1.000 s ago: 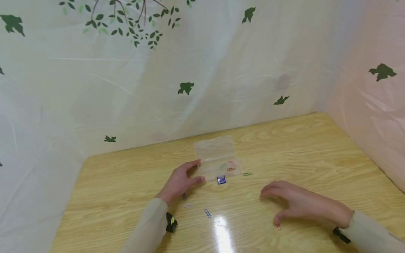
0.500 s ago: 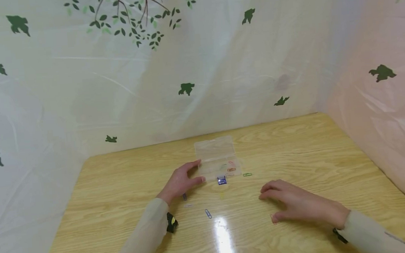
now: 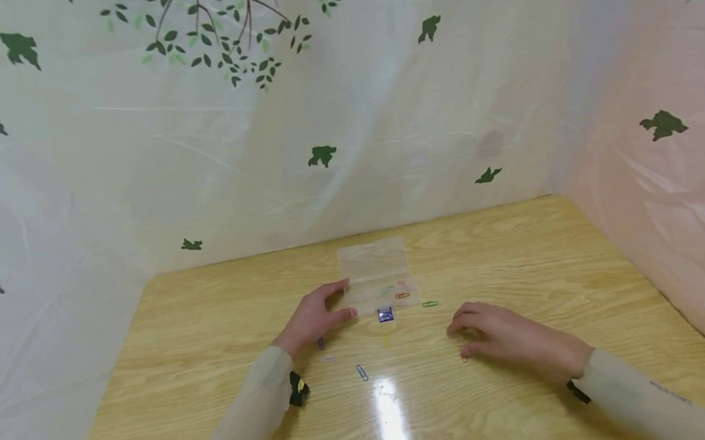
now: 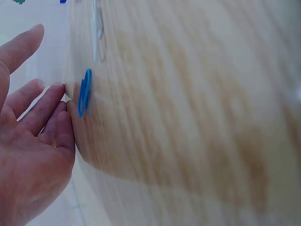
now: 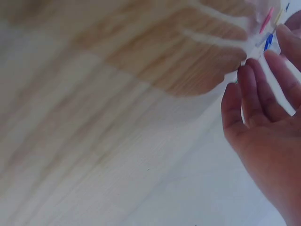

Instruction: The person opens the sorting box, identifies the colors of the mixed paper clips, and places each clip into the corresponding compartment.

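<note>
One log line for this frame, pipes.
left hand: at left edge of clear box | right hand: at reddish clip, contact unclear | lid: open | clips: inside box | blue clip: loose on table

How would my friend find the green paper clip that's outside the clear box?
On the wooden table, find the clear open box by the person's left hand. Beside its near right corner lies a small green paper clip. It's the only green clip to be seen outside the box, while the nearby red clip lies inside.
</note>
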Action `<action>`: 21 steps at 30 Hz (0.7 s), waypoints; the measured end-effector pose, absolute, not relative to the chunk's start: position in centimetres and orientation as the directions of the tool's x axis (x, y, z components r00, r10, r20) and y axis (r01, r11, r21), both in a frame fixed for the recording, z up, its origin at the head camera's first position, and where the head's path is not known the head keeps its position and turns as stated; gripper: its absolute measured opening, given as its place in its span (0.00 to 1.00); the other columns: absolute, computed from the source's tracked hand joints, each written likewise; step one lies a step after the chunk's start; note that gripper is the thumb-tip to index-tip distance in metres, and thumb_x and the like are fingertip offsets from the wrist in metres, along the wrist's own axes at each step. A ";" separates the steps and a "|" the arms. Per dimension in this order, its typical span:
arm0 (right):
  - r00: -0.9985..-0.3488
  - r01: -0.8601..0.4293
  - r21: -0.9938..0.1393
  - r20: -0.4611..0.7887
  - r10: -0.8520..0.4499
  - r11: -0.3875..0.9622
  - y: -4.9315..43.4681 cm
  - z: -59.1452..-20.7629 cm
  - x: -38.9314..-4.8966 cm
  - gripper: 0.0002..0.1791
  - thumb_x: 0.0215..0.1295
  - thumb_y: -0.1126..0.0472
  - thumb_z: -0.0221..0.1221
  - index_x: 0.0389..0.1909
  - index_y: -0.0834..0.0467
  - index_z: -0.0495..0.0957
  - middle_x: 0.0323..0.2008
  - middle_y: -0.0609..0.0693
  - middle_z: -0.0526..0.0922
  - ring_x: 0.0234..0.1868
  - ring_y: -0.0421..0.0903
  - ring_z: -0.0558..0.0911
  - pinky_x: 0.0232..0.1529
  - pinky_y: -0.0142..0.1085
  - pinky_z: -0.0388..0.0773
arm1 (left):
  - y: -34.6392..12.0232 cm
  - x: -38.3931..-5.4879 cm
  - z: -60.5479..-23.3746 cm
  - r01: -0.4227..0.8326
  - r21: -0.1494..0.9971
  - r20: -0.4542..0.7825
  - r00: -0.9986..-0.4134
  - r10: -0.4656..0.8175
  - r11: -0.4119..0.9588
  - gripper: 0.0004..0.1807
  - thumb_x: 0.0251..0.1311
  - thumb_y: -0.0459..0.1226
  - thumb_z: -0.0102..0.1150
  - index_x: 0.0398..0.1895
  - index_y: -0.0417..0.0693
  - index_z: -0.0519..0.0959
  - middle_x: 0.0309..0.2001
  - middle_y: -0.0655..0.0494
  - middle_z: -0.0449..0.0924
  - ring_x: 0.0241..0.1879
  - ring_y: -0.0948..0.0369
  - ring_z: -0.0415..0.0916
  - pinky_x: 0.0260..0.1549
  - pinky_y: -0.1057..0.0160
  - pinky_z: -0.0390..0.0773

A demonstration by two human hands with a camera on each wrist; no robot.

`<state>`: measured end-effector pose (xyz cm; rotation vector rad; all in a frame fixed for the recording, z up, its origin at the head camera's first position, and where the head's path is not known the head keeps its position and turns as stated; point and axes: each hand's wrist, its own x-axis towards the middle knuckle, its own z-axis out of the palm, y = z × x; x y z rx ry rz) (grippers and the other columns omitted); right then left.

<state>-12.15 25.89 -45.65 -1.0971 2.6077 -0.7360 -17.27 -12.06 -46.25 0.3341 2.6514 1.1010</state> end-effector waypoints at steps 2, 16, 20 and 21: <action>-0.678 -0.611 -0.549 -0.008 -0.735 0.570 25.9 -45.6 -12.4 0.14 0.70 0.52 0.67 0.54 0.50 0.83 0.53 0.40 0.81 0.54 0.42 0.80 0.56 0.43 0.82 | -12.1 -17.3 -46.2 0.116 0.721 -0.139 -0.942 0.307 0.683 0.39 0.65 0.47 0.70 0.78 0.54 0.68 0.75 0.50 0.67 0.77 0.47 0.58 0.76 0.46 0.57; -0.585 -0.663 -0.596 0.036 -0.810 0.452 26.1 -46.0 -12.5 0.07 0.69 0.60 0.68 0.45 0.48 0.86 0.46 0.37 0.79 0.48 0.36 0.78 0.49 0.37 0.82 | -12.0 -17.0 -46.1 0.096 0.733 -0.149 -0.943 0.297 0.674 0.38 0.66 0.48 0.70 0.78 0.54 0.68 0.76 0.51 0.66 0.77 0.47 0.57 0.76 0.45 0.56; -0.575 -0.692 -0.573 0.069 -0.816 0.439 26.0 -46.1 -12.7 0.06 0.67 0.60 0.70 0.40 0.46 0.85 0.43 0.36 0.79 0.44 0.34 0.77 0.46 0.35 0.81 | -11.9 -16.8 -46.0 0.092 0.731 -0.153 -0.944 0.293 0.677 0.39 0.66 0.48 0.70 0.78 0.54 0.67 0.76 0.51 0.66 0.77 0.47 0.57 0.76 0.45 0.56; -0.571 -0.701 -0.564 0.078 -0.817 0.436 26.0 -46.2 -12.7 0.06 0.66 0.60 0.70 0.38 0.45 0.85 0.42 0.36 0.79 0.44 0.34 0.77 0.46 0.34 0.81 | -11.9 -16.8 -46.1 0.092 0.729 -0.152 -0.944 0.292 0.678 0.38 0.66 0.48 0.70 0.78 0.54 0.68 0.76 0.51 0.66 0.77 0.47 0.58 0.76 0.45 0.56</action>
